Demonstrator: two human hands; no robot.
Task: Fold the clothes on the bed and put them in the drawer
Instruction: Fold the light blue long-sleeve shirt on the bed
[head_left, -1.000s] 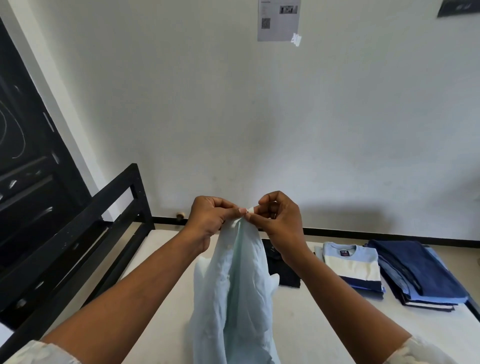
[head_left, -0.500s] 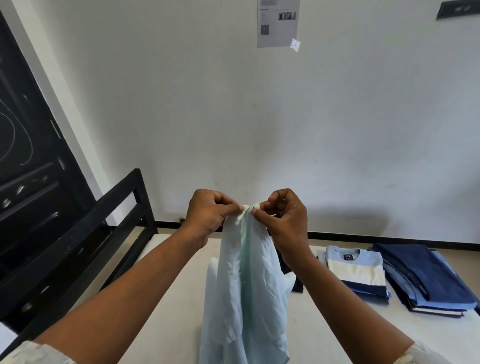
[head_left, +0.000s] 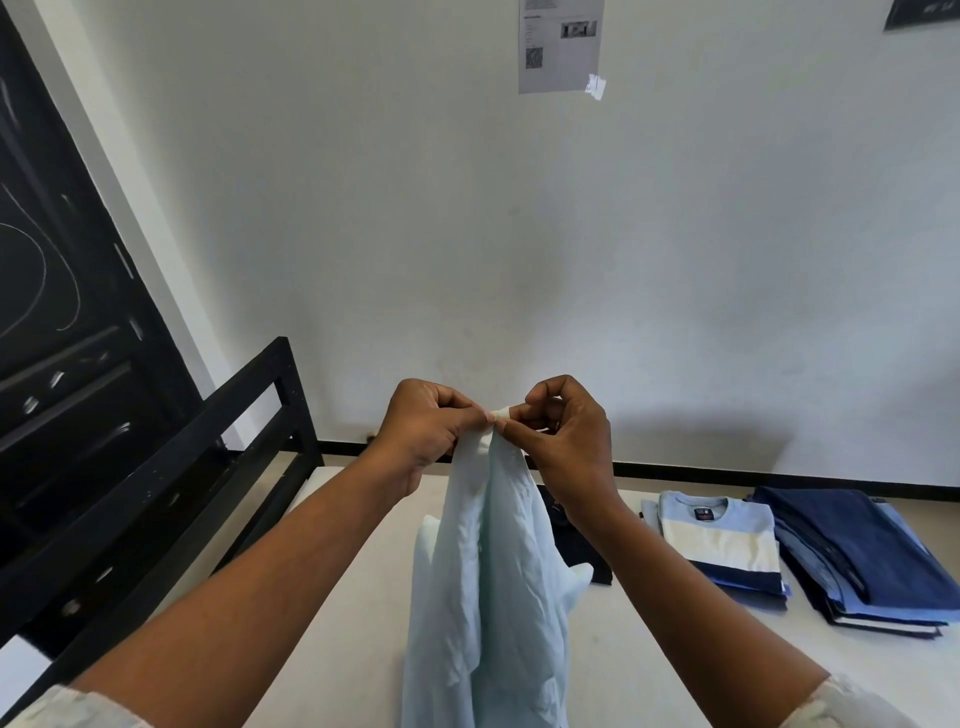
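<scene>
A pale blue garment (head_left: 493, 587) hangs in loose folds above the bed (head_left: 343, 597). My left hand (head_left: 423, 428) and my right hand (head_left: 566, 439) pinch its top edge side by side, fingertips nearly touching, at chest height. The garment's lower part runs out of view at the bottom. A dark folded garment (head_left: 576, 545) lies on the mattress behind it, mostly hidden. No drawer is in view.
On the right of the bed lie a folded blue, cream and navy striped shirt (head_left: 722, 545) and a stack of folded dark and light blue clothes (head_left: 862, 556). A black bed frame (head_left: 171, 467) stands at the left. A white wall rises behind, with a taped paper (head_left: 561, 44).
Both hands keep pinching the garment's top edge, close together. The view has tilted slightly, and the hanging cloth has shifted a little to the right.
</scene>
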